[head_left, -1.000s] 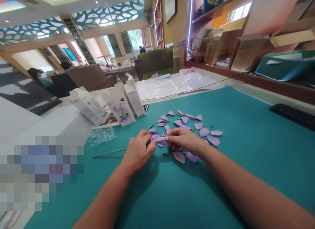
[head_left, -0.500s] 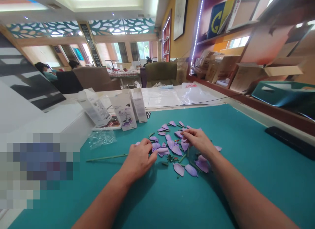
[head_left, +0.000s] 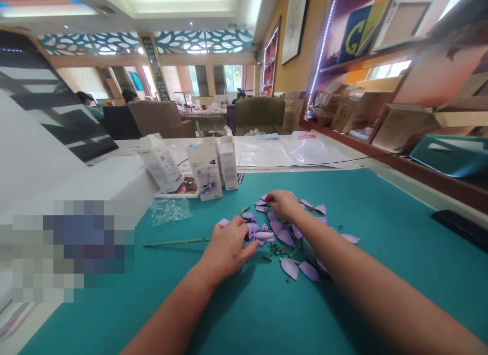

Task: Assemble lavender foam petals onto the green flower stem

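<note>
Loose purple toy flower petals [head_left: 289, 268] and small green pieces [head_left: 277, 249] lie scattered on a teal mat [head_left: 236, 309]. My left hand [head_left: 231, 243] is closed round a partly built purple flower [head_left: 262, 235], which sticks out past the thumb. From behind this hand a long green stem [head_left: 177, 242] runs left along the mat. My right hand [head_left: 284, 205] reaches over the pile to its far side. Its fingertips are pinched at a purple petal [head_left: 261, 201]; whether they grip it I cannot tell. My right forearm hides part of the pile.
Opened white boxes with flower pictures [head_left: 206, 172] stand at the mat's back left, a crumpled clear plastic bag [head_left: 170, 210] before them. A black bar-shaped object [head_left: 461, 228] lies at the right edge. Shelves with cardboard boxes [head_left: 404, 128] rise beyond. People sit far back.
My right hand has moved from the pile's right side to its far left side. The left hand keeps its hold on the flower. The whole view has shifted slightly.
</note>
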A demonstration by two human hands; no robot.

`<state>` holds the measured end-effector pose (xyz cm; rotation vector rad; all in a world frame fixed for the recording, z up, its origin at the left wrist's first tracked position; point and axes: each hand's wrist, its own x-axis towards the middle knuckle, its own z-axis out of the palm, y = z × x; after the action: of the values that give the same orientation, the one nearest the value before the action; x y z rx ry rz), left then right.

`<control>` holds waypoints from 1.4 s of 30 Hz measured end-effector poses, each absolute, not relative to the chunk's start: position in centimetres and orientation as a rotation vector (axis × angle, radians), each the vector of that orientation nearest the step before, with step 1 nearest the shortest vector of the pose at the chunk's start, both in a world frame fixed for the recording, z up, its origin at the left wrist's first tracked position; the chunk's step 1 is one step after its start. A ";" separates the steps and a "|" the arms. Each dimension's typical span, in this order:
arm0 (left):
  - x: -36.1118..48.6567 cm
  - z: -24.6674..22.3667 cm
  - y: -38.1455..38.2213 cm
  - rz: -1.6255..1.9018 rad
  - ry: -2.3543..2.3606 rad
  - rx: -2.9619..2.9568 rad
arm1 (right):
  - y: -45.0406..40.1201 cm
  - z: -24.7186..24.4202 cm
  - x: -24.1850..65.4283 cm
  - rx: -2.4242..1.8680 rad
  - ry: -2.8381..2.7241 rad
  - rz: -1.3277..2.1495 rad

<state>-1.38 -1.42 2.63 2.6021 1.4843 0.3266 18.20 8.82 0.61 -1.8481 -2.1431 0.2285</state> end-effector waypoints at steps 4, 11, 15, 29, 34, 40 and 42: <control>-1.5 2.6 -1.3 0.312 1.498 2.587 | 9.7 0.5 18.3 -1.890 -2.193 0.178; -1.5 2.7 -1.2 0.291 1.513 2.585 | 11.2 0.4 19.1 -1.900 -2.227 0.118; -1.7 2.3 -1.1 0.307 1.499 2.609 | 11.7 -0.4 18.9 -1.827 -2.285 0.151; -1.4 2.5 -1.2 0.261 1.517 2.624 | 8.1 -0.8 20.9 -1.598 -1.857 0.659; -1.1 2.8 -1.8 0.210 1.509 2.645 | 7.1 -1.1 22.6 -1.626 -1.703 0.748; -1.0 2.8 -2.3 0.207 1.513 2.622 | 6.2 -1.0 24.0 -1.757 -1.707 0.563; -1.0 2.6 -2.5 0.241 1.505 2.620 | 5.6 -0.8 24.3 -1.810 -1.742 0.461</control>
<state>-0.99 -2.46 2.62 2.6200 1.5050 0.2406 24.31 5.62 -0.81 -1.8102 -1.7419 0.4611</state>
